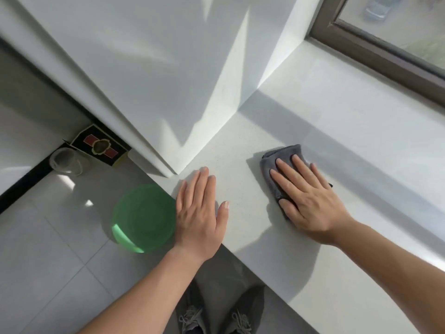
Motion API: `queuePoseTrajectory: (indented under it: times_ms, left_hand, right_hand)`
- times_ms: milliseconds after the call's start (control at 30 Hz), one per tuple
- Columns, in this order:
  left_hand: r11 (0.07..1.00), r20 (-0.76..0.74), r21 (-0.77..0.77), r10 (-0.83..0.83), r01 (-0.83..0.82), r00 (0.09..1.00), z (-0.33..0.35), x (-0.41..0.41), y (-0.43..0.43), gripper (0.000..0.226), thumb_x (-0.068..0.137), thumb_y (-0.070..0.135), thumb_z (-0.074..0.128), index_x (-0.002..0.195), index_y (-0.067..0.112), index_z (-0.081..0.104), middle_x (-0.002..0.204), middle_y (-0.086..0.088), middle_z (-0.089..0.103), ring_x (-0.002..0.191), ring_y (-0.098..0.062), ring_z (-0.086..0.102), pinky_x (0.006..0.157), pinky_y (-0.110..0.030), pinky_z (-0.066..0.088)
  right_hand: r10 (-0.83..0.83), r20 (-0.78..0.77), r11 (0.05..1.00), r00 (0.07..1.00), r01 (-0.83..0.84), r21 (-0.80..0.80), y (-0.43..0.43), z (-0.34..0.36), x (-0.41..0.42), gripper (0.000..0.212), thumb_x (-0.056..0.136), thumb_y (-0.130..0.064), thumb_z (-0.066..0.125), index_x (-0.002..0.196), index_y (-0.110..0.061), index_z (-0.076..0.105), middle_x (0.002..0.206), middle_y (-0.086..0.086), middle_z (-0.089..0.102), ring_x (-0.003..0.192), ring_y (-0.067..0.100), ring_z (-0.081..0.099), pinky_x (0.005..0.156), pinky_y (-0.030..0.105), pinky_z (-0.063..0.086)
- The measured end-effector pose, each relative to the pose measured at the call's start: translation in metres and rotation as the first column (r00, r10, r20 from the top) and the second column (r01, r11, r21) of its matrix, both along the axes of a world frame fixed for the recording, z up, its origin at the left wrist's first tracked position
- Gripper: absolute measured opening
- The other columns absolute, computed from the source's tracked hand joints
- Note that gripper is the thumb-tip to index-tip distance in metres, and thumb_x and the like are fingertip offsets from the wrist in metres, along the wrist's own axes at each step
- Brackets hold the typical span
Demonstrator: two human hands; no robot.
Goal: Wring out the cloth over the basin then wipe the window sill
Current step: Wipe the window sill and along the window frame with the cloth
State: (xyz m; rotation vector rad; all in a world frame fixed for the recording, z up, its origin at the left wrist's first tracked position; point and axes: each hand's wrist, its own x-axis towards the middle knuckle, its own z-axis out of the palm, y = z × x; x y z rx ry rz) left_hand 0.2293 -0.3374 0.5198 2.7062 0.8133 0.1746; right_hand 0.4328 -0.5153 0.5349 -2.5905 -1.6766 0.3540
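Note:
A folded grey cloth (284, 156) lies on the white window sill (337, 131). My right hand (310, 198) lies flat on top of it, fingers straight, pressing it against the sill. My left hand (199, 213) rests flat on the sill's left end, palm down, holding nothing. A green basin (142, 218) stands on the tiled floor below the sill's left edge, partly covered by my left hand.
A white wall corner (168, 169) meets the sill's left end. A brown window frame (375, 51) runs along the back of the sill. On the floor are a clear glass (66, 162) and a dark patterned box (101, 145). My shoes (216, 317) show below.

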Motion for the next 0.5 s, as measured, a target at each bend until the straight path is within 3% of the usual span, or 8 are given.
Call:
queuePoseTrajectory:
  times_ms: [100, 233, 300, 500]
  left_hand:
    - [1.000, -0.001, -0.017, -0.007, 0.007, 1.000, -0.001, -0.001, 0.000, 0.063, 0.100, 0.040, 0.023, 0.150, 0.004, 0.036, 0.163, -0.011, 0.024, 0.152, -0.024, 0.013, 0.124, -0.046, 0.003]
    - [0.998, -0.001, -0.055, -0.042, 0.042, 0.999, 0.002, -0.002, 0.005, 0.067, 0.100, 0.045, 0.017, 0.153, 0.005, 0.030, 0.165, -0.010, 0.017, 0.153, -0.020, 0.005, 0.124, -0.044, -0.001]
    - [0.994, -0.003, -0.077, -0.084, 0.083, 0.996, 0.001, -0.009, 0.008, 0.068, 0.100, 0.047, 0.013, 0.154, 0.006, 0.025, 0.166, -0.009, 0.011, 0.154, -0.018, -0.001, 0.124, -0.043, -0.005]
    - [0.980, 0.083, -0.125, -0.143, 0.153, 0.986, -0.003, -0.040, 0.012, 0.070, 0.102, 0.047, 0.015, 0.155, 0.000, 0.019, 0.165, -0.017, 0.010, 0.154, -0.027, 0.003, 0.123, -0.050, 0.004]
  right_hand:
    - [-0.231, -0.051, 0.973, 0.972, 0.232, -0.001, -0.005, 0.005, -0.026, 0.065, 0.099, -0.047, 0.024, 0.160, -0.031, 0.008, 0.169, -0.005, 0.005, 0.154, 0.024, -0.012, 0.125, 0.048, -0.004]
    - [-0.054, -0.060, 0.998, 0.997, 0.056, 0.029, -0.043, 0.009, -0.115, 0.064, 0.099, -0.042, 0.036, 0.159, -0.023, 0.023, 0.168, -0.002, 0.014, 0.155, 0.031, 0.005, 0.122, 0.056, 0.012]
    - [-0.073, -0.037, 0.997, 0.997, 0.074, 0.022, -0.062, 0.007, -0.126, 0.064, 0.098, -0.042, 0.039, 0.158, -0.024, 0.026, 0.167, -0.002, 0.018, 0.155, 0.030, 0.010, 0.120, 0.057, 0.016]
    - [-0.206, -0.059, 0.978, 0.977, 0.208, 0.029, -0.001, 0.005, -0.126, 0.064, 0.098, -0.045, 0.033, 0.159, -0.029, 0.018, 0.168, -0.004, 0.013, 0.155, 0.028, -0.001, 0.123, 0.055, 0.006]
